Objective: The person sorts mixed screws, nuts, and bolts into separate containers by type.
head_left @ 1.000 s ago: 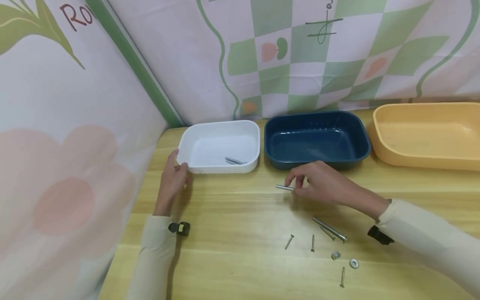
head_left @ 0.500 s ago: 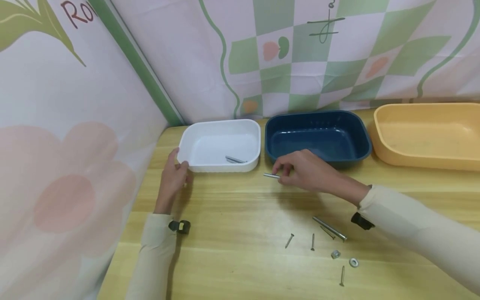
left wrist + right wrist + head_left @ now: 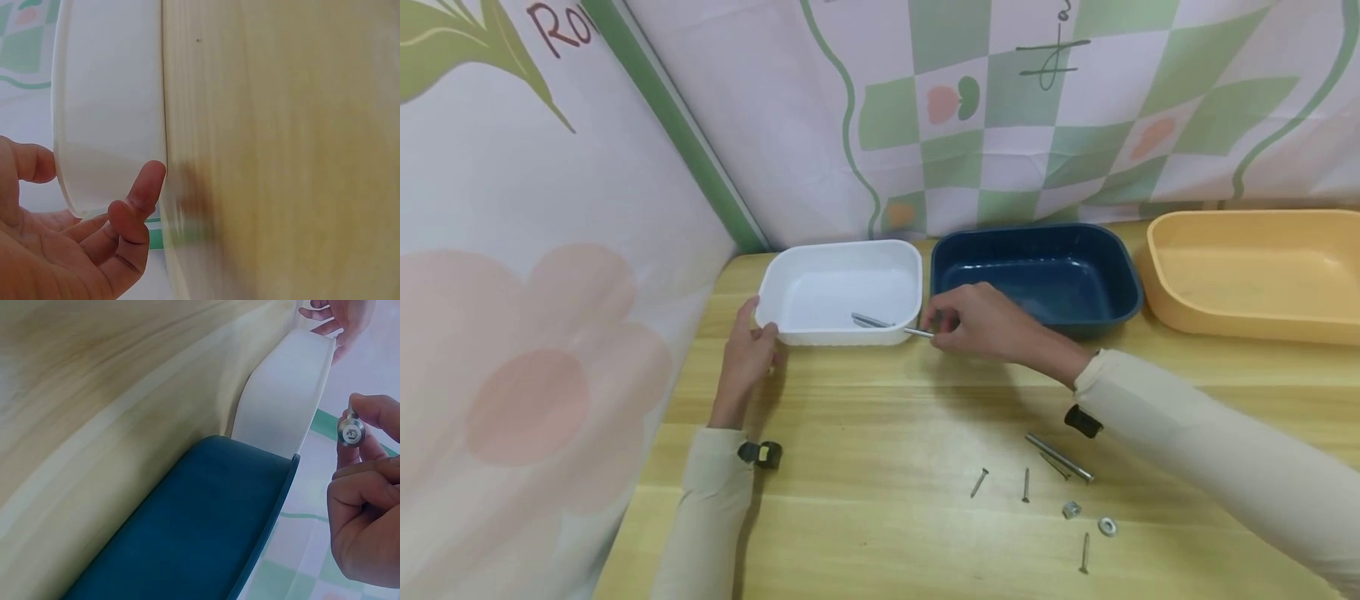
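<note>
My right hand (image 3: pixel 981 325) pinches a metal bolt (image 3: pixel 919 332) between thumb and fingers, its tip at the white tray's front right corner. In the right wrist view the bolt's round head (image 3: pixel 352 433) shows a hex socket. The white tray (image 3: pixel 805 337) stands at the table's far left, with metal rods or bolts (image 3: pixel 871 321) lying inside near its front right. At that tray's front left corner, my left hand (image 3: pixel 747 358) holds the rim and wall, fingers partly curled in the left wrist view.
A dark blue tray (image 3: pixel 1045 317) and a yellow tray (image 3: pixel 1247 321) stand to the right of the white one. Nearer me on the wooden table lie a long bolt (image 3: pixel 1060 458), several screws (image 3: pixel 1026 485), a nut (image 3: pixel 1071 510) and a washer (image 3: pixel 1107 527). A printed cloth (image 3: pixel 955 167) hangs behind.
My right hand has carried the bolt left and away from me, from in front of the blue tray to the white tray's corner. The left hand has stayed put.
</note>
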